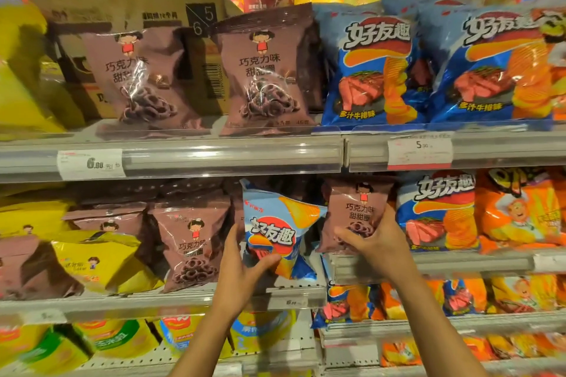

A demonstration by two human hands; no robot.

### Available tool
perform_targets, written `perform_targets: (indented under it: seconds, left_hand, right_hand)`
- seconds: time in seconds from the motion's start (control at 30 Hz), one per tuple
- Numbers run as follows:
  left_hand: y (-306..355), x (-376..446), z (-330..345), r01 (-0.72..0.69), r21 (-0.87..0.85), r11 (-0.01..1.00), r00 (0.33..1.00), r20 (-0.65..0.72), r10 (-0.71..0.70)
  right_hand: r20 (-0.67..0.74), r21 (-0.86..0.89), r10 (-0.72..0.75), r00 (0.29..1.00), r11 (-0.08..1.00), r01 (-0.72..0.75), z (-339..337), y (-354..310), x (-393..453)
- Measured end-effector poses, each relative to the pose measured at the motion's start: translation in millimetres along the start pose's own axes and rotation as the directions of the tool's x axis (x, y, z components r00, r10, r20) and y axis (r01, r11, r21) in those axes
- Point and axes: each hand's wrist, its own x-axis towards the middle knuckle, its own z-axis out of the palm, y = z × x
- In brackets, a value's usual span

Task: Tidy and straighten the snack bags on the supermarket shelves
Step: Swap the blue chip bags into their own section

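— The lower price tags? Too blurred to read.
— Left hand [242,266] grips the tilted blue bag [275,223] on the middle shelf [183,297]; right hand [372,242], fingers [346,236] curled, holds the brown bag [355,211] just beside it.

Top shelf: two brown ring-snack bags [137,79], two blue chip bags [367,67], one cardboard box [122,12] (far left), two price tags [91,163].

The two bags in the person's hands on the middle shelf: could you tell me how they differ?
The blue chip bag, gripped by the left hand, is tilted and shows a chip picture. The brown ring-snack bag, held by the right hand, stands upright and shows a cartoon child. Both are glossy snack packets.
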Motion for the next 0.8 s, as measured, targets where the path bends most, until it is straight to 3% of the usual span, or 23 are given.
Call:
perform_targets:
  seconds: [0.23,0.37,0.6,0.8]
  left_hand:
    - [-9,25,0,0.062,-0.007,0.998,0.988,0.142,-0.06]
    - [-13,33,2,0.088,0.0,0.996,0.987,0.138,-0.088]
    - [-7,38,7,0.094,-0.038,0.995,0.952,0.297,-0.078]
    - [0,30,5,0.139,-0.112,0.984,0.975,0.187,-0.116]
  right_hand:
    - [0.009,0.014,0.03,1.0,0.999,-0.03,1,7,7]
    - [-0.013,-0.006,0.034,0.999,0.999,-0.034,1,5,6]
    - [0.001,0.045,0.008,1.0,0.999,-0.008,0,3,5]
    - [-0.057,0.097,-0.034,0.998,0.994,0.04,2,2,0]
